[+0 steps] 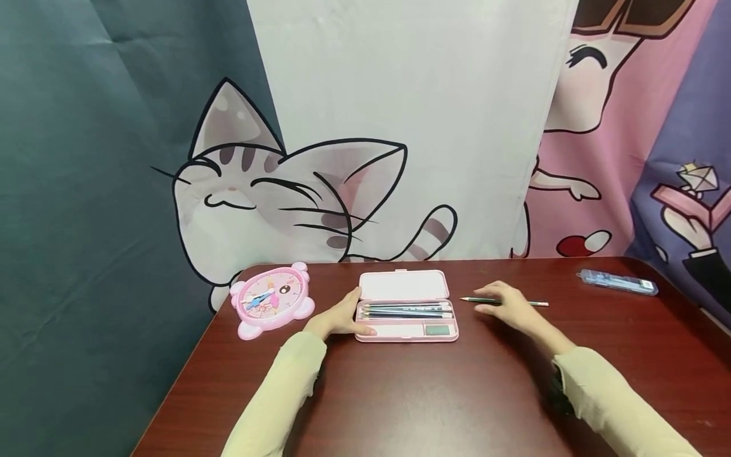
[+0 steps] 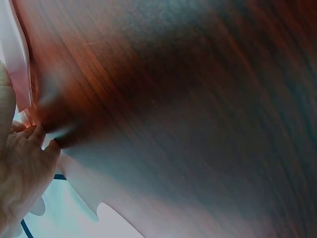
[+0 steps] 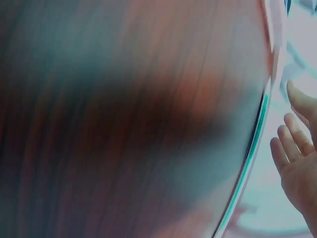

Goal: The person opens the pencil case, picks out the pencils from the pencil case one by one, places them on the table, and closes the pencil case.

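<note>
A pink pencil case (image 1: 404, 285) lies with its lid folded back on the table. Several pencils (image 1: 407, 311) fill its upper compartment, and a green eraser (image 1: 437, 330) sits at the front right. My left hand (image 1: 341, 317) rests at the case's left end, thumb over the front corner and fingers spread along the side. To the right of the case lies a green pencil (image 1: 481, 299). Over its middle is my right hand (image 1: 508, 306), fingers loosely bent; in the right wrist view they look apart from the pencil (image 3: 255, 134).
A pink toy clock (image 1: 271, 298) with rounded ears stands at the left of the brown table (image 1: 411, 393). At the far right lies a flat blue pack (image 1: 619, 282). A printed cartoon curtain (image 1: 457, 95) hangs behind the table's back edge.
</note>
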`<state>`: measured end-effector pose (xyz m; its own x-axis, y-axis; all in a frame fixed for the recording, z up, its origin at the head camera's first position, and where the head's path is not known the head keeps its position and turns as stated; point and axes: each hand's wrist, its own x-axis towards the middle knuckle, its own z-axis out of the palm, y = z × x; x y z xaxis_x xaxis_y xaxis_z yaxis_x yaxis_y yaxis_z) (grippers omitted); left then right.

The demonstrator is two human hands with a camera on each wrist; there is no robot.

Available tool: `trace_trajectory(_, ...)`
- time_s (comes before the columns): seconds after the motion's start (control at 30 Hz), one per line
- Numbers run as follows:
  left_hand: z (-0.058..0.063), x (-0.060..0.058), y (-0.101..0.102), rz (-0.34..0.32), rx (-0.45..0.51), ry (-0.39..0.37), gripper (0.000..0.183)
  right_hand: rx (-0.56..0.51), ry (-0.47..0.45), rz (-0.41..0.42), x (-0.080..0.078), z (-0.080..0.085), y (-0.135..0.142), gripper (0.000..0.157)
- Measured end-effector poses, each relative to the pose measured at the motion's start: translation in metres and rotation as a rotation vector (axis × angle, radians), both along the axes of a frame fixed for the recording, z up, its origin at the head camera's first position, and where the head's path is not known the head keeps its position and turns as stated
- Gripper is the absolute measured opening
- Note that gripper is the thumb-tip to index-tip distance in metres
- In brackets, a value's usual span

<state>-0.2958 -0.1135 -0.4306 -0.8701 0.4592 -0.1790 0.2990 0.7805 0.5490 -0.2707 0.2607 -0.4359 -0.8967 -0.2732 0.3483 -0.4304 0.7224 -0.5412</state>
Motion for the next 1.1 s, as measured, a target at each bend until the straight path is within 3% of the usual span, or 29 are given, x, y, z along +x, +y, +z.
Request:
trace_trajectory(0.2, 0.001, -0.002, 0.005, -0.013, -0.005, 0.011, 0.107, -0.037, -0.072, 0.144, 0.000, 0.002, -0.044, 0.020)
trace_trajectory(0.43, -0.002, -0.006, 0.009, -0.023, -0.021, 0.009, 0.107, 0.175, 0.006, 0.197, -0.001, 0.004, -0.059, 0.016)
trace_trajectory(0.6, -0.001, -0.007, 0.008, -0.025, -0.023, 0.014, 0.107, 0.230, 0.038, 0.255, -0.002, 0.003, -0.063, 0.013)
trace_trajectory(0.77, -0.002, -0.006, 0.006, -0.030, -0.025, 0.018, 0.107, 0.139, 0.015, 0.247, -0.001, -0.001, -0.066, 0.010)
trace_trajectory(0.97, -0.001, -0.004, 0.002, -0.011, -0.020, 0.010, 0.107, -0.037, 0.112, 0.229, -0.001, -0.004, -0.065, 0.010)
trace_trajectory(1.1, -0.002, -0.002, -0.001, -0.004, -0.016, 0.008, 0.107, -0.070, 0.163, 0.183, -0.001, 0.000, -0.061, 0.009)
